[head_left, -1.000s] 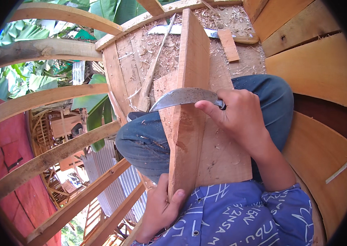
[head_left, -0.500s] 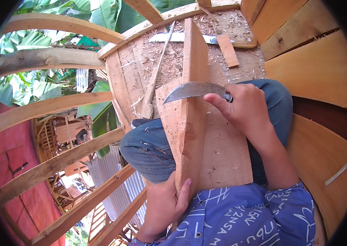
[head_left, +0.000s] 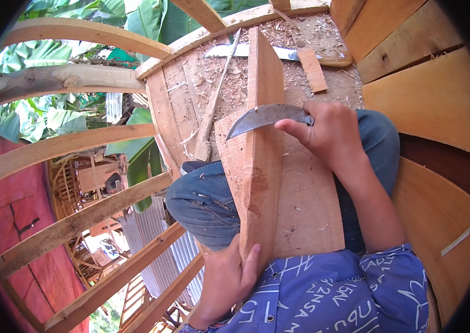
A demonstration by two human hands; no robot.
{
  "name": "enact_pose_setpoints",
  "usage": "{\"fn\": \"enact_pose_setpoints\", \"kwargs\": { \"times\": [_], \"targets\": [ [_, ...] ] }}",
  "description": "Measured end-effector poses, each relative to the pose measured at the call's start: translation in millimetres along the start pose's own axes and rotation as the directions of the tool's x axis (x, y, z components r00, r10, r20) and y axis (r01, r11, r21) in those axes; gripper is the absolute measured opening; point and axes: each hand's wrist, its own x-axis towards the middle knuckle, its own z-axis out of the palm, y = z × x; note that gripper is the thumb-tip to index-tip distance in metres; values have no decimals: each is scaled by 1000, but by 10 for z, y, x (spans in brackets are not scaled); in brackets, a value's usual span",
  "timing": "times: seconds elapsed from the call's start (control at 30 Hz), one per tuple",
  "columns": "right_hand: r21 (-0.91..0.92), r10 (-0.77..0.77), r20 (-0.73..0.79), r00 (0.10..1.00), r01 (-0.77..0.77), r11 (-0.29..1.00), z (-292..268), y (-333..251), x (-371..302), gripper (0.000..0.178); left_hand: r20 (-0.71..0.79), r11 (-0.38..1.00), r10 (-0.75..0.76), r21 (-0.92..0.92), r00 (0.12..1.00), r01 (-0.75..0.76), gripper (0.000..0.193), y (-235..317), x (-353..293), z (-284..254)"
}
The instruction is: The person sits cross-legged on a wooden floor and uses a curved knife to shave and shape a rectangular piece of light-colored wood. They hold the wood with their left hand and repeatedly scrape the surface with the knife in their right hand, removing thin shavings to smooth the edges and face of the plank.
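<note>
My right hand [head_left: 332, 133] is closed round the handle of a curved knife [head_left: 268, 117]. The blade lies across the upper edge of a thick wooden plank [head_left: 263, 188], its tip reaching past the plank's left side. My left hand [head_left: 232, 276] grips the plank's near end, thumb on the right face. The plank stands on edge over a wide flat board [head_left: 307, 205], which rests across my lap between my jeans-clad knees. Most of the knife handle is hidden inside my right fist.
Beyond the plank, a long blade with a wooden handle [head_left: 335, 59] lies among wood shavings on the floor, near a small wood offcut [head_left: 313, 70]. A thin stick [head_left: 216, 94] lies left of it. Wooden rails [head_left: 74, 143] line the left; plank walls [head_left: 424, 100] stand right.
The knife and my right hand have shifted slightly up along the plank, and the blade's tip dips a bit more to the left. My left hand keeps its hold.
</note>
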Motion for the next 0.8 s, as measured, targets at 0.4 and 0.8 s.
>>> {"fn": "enact_pose_setpoints", "kwargs": {
  "times": [0.4,0.8],
  "targets": [
    [10,67,-55,996,-67,998,96,38,174,86,54,998,-54,15,997,53,21,-40,6,-28],
    [294,466,-160,870,-409,864,-84,669,574,84,81,1000,-23,8,996,23,21,-102,4,-10]
  ]
}}
